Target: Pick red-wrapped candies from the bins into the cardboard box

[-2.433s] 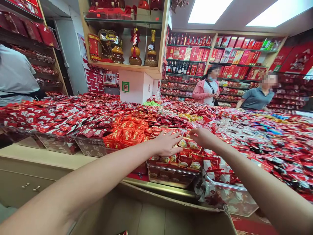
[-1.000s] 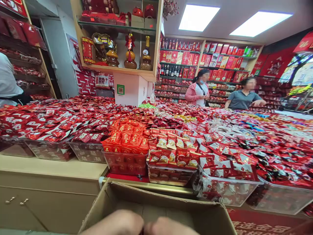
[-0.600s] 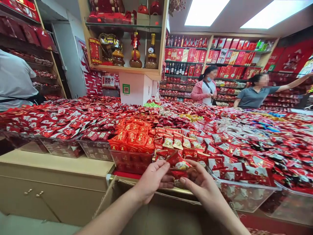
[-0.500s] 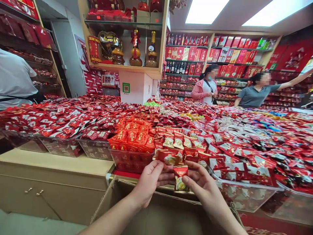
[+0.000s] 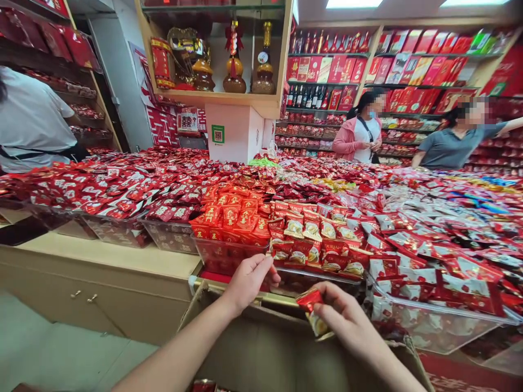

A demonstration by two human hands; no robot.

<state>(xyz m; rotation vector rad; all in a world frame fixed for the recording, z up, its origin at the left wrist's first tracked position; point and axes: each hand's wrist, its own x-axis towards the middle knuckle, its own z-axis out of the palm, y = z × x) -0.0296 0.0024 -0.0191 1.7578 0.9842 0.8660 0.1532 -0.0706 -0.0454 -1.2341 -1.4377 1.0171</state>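
My right hand (image 5: 341, 313) pinches a red and gold durian candy packet (image 5: 311, 300) over the open cardboard box (image 5: 253, 348); the packet hangs tilted. My left hand (image 5: 250, 280) is closed, thumb against fingers, at the left front corner of the clear bin of durian candy (image 5: 304, 231). Anything inside its fingertips is hidden. In that bin, packets stand in rows with their printed fronts facing me. Part of a red packet (image 5: 204, 385) shows low inside the box.
A clear bin of orange-red packets (image 5: 229, 223) adjoins on the left, and a bin of red and white packets (image 5: 433, 283) on the right. A cabinet (image 5: 102, 277) stands left of the box. Several people are around the display, one in a pink jacket (image 5: 347, 139).
The packet near my left fingers has left that spot, and the front row shows upright packets. My right hand has drawn back and lower with its packet, now tilted. The view has shifted.
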